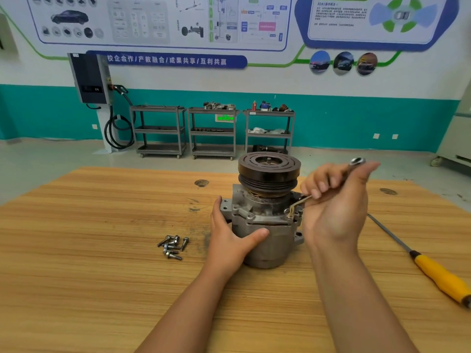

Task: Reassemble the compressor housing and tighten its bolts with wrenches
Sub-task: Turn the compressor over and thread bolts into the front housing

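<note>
Head view, the only one. Compressor [265,225] stands upright mid-table [102,225], pulley [269,171] uppermost, so the housing flange and its bolt holes face out to the sides where a tool can get at them. Left hand [229,235] wraps the housing from the left, thumb laid across the front and fingers round behind by the mounting ear: a bracing hold, likely to stop the body turning under wrench load. Right hand [334,207] is palm toward the camera, fingers curled round the shaft of a wrench [356,161], thumb up alongside it. The ring end sticks out above the fingers; the lower end reaches down to the flange on the right side. It seems to sit on a bolt there, but the seating is too small to confirm. Loose bolts [173,247] lie heaped just left of the compressor, near the left hand, so several probably remain to be fitted. A yellow-handled screwdriver [438,273] lies well off to the right, untouched. Tool carts [214,131] stand against the far wall.
</note>
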The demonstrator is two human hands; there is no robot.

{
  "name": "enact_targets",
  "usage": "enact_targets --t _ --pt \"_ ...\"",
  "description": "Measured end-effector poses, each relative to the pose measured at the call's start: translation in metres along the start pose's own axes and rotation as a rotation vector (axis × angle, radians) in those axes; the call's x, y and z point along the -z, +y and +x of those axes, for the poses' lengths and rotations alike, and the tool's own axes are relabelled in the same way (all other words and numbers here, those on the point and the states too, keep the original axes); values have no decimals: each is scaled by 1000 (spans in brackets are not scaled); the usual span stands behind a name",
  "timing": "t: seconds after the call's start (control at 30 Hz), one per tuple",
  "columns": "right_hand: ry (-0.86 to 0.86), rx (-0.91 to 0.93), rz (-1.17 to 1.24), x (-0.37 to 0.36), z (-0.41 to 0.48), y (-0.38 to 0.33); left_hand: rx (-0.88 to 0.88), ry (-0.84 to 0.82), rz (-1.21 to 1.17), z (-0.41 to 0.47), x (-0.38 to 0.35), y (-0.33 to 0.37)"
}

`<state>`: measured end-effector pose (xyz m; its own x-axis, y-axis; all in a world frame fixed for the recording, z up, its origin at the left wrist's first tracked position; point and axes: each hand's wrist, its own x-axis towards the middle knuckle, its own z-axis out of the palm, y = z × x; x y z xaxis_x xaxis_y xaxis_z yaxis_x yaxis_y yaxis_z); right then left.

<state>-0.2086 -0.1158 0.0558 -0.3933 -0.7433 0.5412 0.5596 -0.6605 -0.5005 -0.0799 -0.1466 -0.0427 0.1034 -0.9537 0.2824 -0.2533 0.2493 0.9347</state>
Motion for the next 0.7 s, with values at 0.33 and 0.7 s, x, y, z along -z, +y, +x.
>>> enact_targets --t 0.33,0.7 --pt "209 -255 285 57 33 2 -1 -22 -11 -1 2 2" --pt "262 -264 363 72 29 13 6 -26 -8 -1 2 3"
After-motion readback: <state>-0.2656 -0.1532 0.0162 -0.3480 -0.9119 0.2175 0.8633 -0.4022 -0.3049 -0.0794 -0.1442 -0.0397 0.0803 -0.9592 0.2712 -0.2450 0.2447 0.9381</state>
